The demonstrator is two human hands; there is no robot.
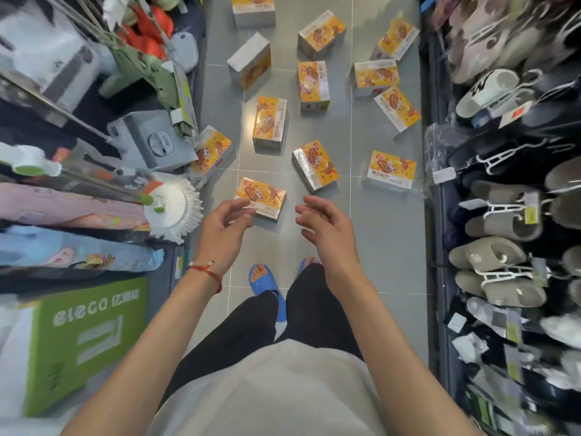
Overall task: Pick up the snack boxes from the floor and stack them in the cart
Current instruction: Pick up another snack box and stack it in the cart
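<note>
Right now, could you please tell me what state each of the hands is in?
Left hand: open, fingers loosely curled by the nearest snack box, holding nothing.
Right hand: open, empty.

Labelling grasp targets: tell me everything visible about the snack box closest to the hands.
The closest snack box is a closed rectangular carton, seemingly glossy cardboard: orange-yellow printed top with a cartoon figure and red corner logo, pale silvery sides. It lies flat, top up, on the grey tiled floor, skewed to the tile lines, apart from the other boxes. The left hand overlaps its near-left corner with loosely curled fingers; contact cannot be told. The right hand hangs open to its right, not touching.
</note>
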